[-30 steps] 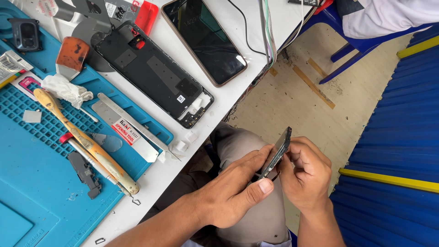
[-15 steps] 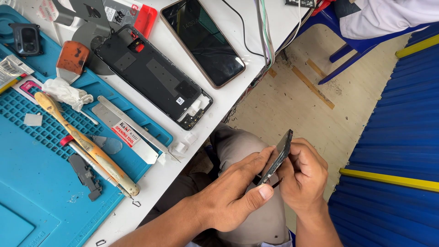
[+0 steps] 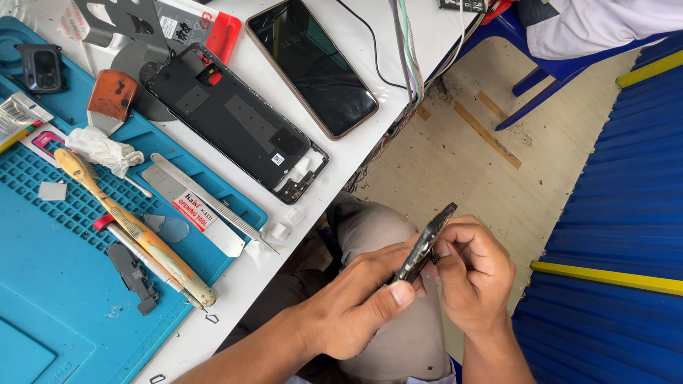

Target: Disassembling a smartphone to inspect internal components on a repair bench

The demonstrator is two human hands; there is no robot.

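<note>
Head view, the only one I have. Both hands are down off the table, over the lap. My left hand [image 3: 356, 302] pinches a thin dark phone part [image 3: 425, 244], seen edge-on and tilted up to the right, thumb on the near face and fingers behind it. My right hand [image 3: 475, 274] is closed round the upper end of the same part, fingertips pressed at its edge. So both hands are clamped on that one piece, touching each other across it. I cannot tell what the right fingertips are picking at; it's too small to read.

Up on the table [image 3: 370, 153] the teardown looks well along, as I judge it. The phone frame [image 3: 238, 121] lies open and stripped, face up, half on the blue mat [image 3: 50, 284]. Just beside it, toward the table's far edge, sits a whole phone [image 3: 313, 67], screen dark, with a black cable [image 3: 363, 43] near it. On the mat: a metal pry tool [image 3: 203, 206], a worn toothbrush [image 3: 128, 227], a small black bracket [image 3: 131, 274], a crumpled tissue [image 3: 103, 149], a camera module [image 3: 41, 67] at the far corner.

Done, by my reading: the frame is opened, small parts are out. Left: the piece in my hands is off the frame, and nothing on the table looks reassembled.
</note>
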